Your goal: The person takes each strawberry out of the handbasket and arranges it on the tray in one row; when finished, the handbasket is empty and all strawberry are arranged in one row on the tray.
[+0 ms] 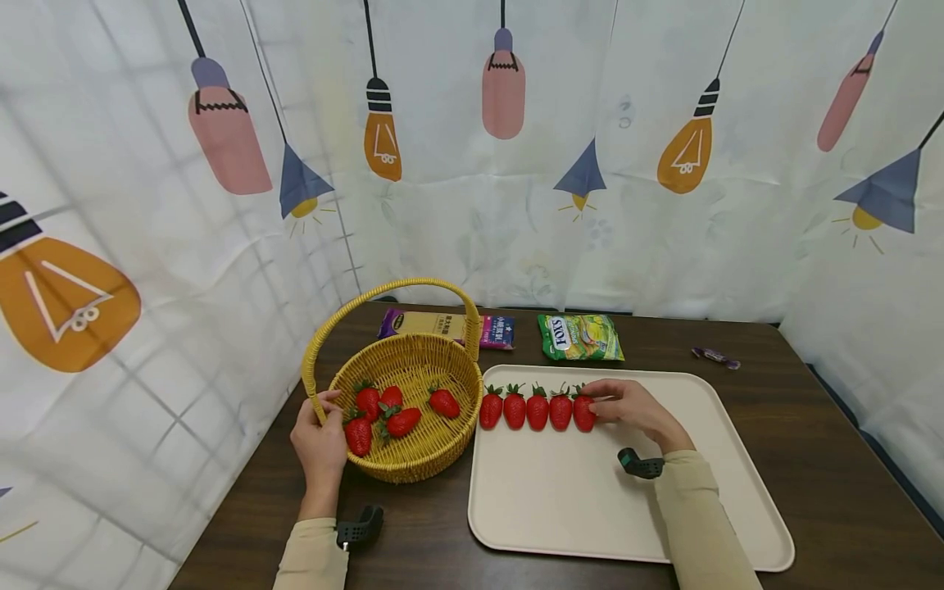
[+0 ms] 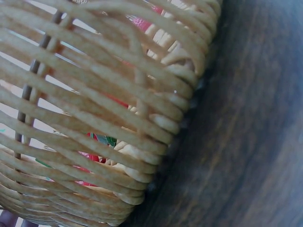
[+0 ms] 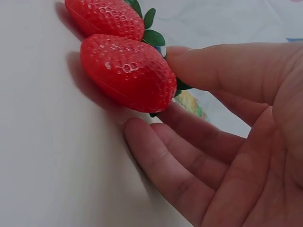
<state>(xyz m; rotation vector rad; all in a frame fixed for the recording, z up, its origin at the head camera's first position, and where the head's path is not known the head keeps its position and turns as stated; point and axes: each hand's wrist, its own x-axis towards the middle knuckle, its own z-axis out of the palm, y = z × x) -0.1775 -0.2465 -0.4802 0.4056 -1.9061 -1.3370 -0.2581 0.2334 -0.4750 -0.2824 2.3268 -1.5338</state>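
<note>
My left hand point(image 1: 321, 442) grips the left rim of a yellow wicker basket point(image 1: 413, 469), near the foot of its tall handle. Several red strawberries point(image 1: 402, 422) with green leaves lie inside. The basket's woven side point(image 2: 94, 94) fills most of the left wrist view, with red showing through the gaps. On a cream tray point(image 1: 560, 508), several strawberries point(image 1: 537, 410) stand side by side in a row, leaves toward the back. My right hand point(image 1: 627, 407) pinches the rightmost strawberry point(image 3: 128, 71) at its leafy end, thumb on one side and fingers on the other.
Behind the basket lies a purple and yellow snack packet point(image 1: 497, 332). A green candy bag point(image 1: 581, 338) sits behind the tray, and a small wrapped candy point(image 1: 715, 358) lies farther right. All rest on a dark wooden table point(image 1: 833, 459) before a patterned curtain point(image 1: 457, 229).
</note>
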